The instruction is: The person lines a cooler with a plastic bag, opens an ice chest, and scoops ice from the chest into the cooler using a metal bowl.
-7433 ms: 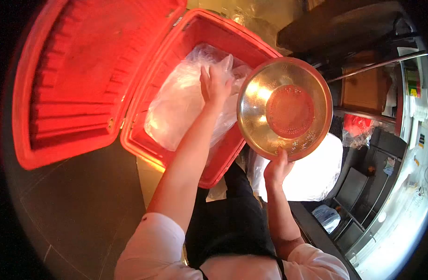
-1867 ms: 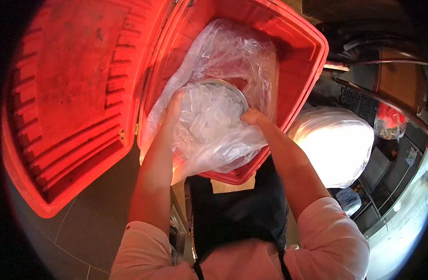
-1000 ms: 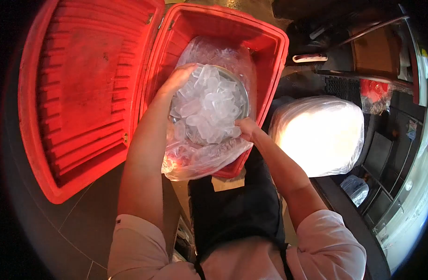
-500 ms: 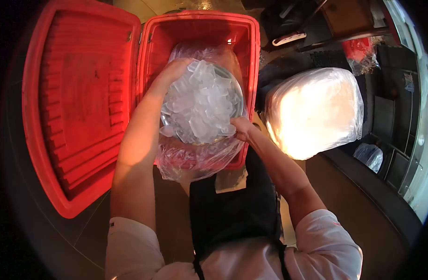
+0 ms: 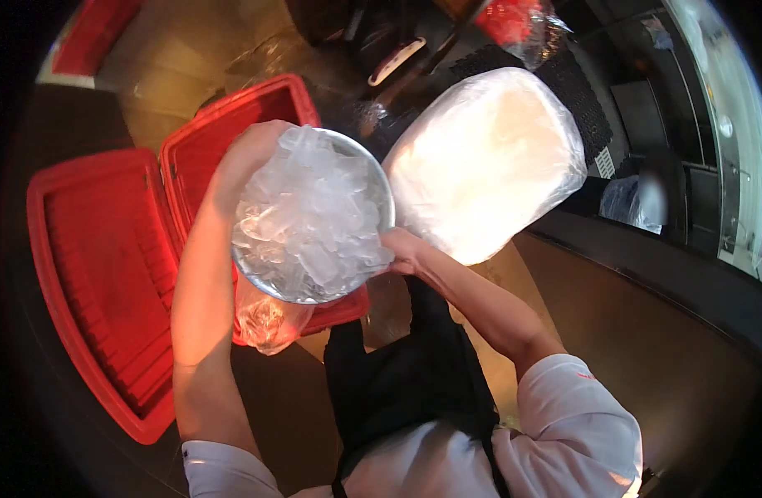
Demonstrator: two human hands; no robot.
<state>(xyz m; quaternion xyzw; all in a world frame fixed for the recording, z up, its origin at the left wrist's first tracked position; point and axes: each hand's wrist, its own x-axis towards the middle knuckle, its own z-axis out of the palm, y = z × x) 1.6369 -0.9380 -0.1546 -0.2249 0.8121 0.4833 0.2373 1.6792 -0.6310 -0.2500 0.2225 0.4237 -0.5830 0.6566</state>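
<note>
A round metal bowl [image 5: 384, 184] heaped with clear ice pieces [image 5: 314, 216] is held up in front of me, above a red cooler box [image 5: 196, 158]. My left hand [image 5: 254, 149] grips the far left of the bowl's rim, its fingers partly hidden by the ice. On the near right side, my right hand [image 5: 403, 251] is closed on the rim. Beneath the bowl, a clear plastic bag [image 5: 269, 322] hangs over the near edge of the cooler box. The bowl hides most of the box's inside.
The cooler's red lid [image 5: 102, 274] lies swung out at the left. A large bundle wrapped in clear plastic [image 5: 497, 158] stands at the right. Beyond it are a red plastic-wrapped item [image 5: 518, 25] and dark shelving. A dark ledge [image 5: 638, 266] runs along the right.
The ice-filled bowl has risen out of the cooler box in both hands and looks larger. My view has turned, so the box now sits tilted and further left.
</note>
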